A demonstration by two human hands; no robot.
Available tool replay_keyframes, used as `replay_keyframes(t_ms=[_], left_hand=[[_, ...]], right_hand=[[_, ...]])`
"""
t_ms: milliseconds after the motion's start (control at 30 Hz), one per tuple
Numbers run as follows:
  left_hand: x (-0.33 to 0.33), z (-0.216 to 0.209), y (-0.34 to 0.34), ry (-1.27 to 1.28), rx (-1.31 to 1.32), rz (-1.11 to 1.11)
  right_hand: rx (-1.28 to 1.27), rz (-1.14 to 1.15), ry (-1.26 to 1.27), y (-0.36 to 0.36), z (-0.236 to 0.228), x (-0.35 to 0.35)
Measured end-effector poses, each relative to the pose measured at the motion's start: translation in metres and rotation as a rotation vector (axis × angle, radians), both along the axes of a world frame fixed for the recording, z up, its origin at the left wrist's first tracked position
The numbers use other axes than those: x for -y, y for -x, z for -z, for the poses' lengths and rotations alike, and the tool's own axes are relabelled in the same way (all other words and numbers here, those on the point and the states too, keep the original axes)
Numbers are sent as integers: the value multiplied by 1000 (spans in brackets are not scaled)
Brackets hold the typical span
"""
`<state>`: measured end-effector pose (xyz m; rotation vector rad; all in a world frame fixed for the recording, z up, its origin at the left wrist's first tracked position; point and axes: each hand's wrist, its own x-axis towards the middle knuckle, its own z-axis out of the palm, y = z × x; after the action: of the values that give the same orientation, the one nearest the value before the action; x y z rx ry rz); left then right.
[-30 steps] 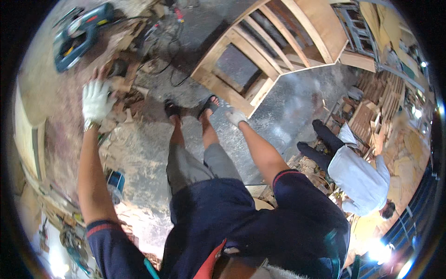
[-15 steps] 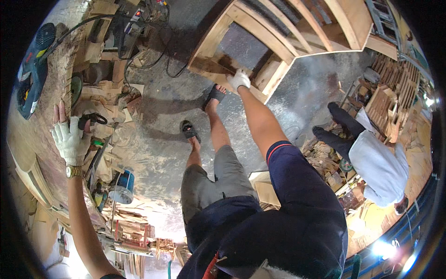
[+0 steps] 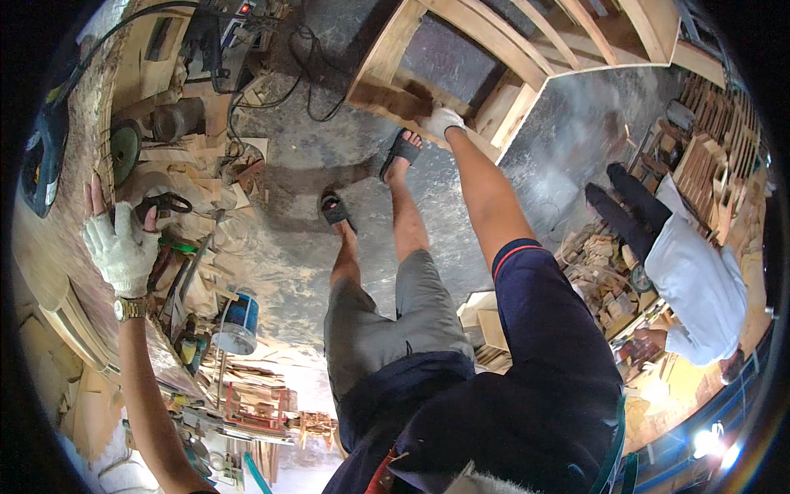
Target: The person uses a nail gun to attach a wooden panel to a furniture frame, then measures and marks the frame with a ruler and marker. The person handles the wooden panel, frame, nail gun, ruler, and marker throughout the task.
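Note:
My left hand [image 3: 123,247], in a white knit glove with some bare fingertips, lies flat with spread fingers on the worn wooden workbench [image 3: 82,107]. A gold-coloured watch [image 3: 129,309] is on that wrist. Beside the thumb is a black looped object [image 3: 164,203] whose kind I cannot make out. Ahead, my gloved right hand [image 3: 444,122] is closed on the near rail of a large wooden frame [image 3: 388,100] with slats. Its fingers are partly hidden against the wood.
A blue power tool [image 3: 37,169] lies on the bench at far left, near a greenish disc [image 3: 125,152]. Black cable [image 3: 321,62] crosses the floor. A blue bucket [image 3: 240,313] stands beside the bench. At right, a person [image 3: 695,288] sits by piled wood offcuts [image 3: 601,288].
My view has shifted a little, so the frame and my right hand appear farther right and higher. Both hands keep their places on the frame and bench.

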<state>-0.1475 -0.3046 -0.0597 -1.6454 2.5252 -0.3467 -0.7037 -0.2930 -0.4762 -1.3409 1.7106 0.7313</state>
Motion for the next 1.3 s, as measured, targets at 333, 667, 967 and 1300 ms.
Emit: replay_keyframes(t_ms=[333,667,967,1300], left_hand=[[3,0,-13,33,-41,160],[20,19,-56,135,17,155],[4,11,-19,179,-1,101],[3,9,-8,180,-137,160]], right_hand=[[-137,-12,287,-12,0,-23],[-183,-5,316,-39,-10,-111],[-19,34,18,-109,-23,-277],[95,93,108,-178,-118,-382]])
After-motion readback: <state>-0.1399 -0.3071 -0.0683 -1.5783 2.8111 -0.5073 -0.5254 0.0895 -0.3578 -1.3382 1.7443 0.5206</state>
